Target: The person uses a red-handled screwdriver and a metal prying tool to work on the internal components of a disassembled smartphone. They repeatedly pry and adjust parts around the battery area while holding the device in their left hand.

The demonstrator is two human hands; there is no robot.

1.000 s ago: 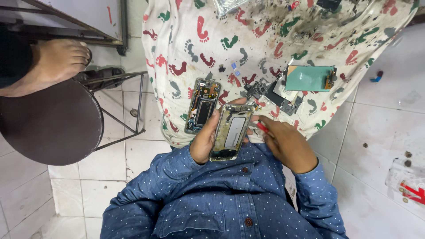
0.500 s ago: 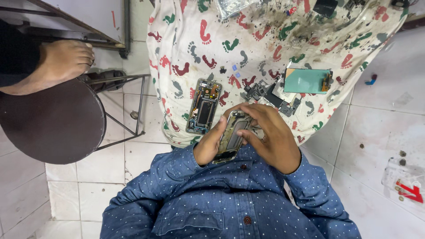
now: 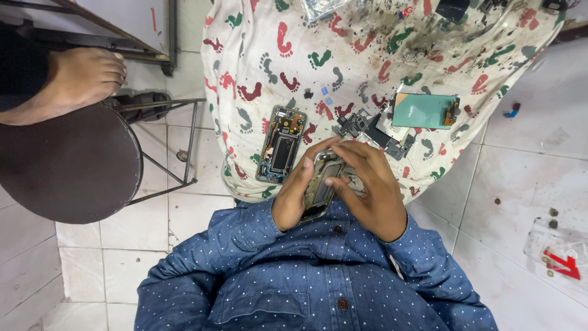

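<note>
Dark brown round stool (image 3: pixel 64 165) stands at far left on the tiled floor (image 3: pixel 153 214), a bare foot (image 3: pixel 73 79) resting at its upper edge. Next right, an opened phone frame (image 3: pixel 282 144) lies flat on the footprint-patterned cloth (image 3: pixel 275 67). Left hand (image 3: pixel 294 196) grips the left edge of a dismantled phone body (image 3: pixel 320 187), held just below the cloth's hem. Right hand (image 3: pixel 367 190) is curled over the body's right side, fingertips pressing on it. Loose parts (image 3: pixel 361 125) and a green-backed panel (image 3: pixel 424 110) lie further right.
</note>
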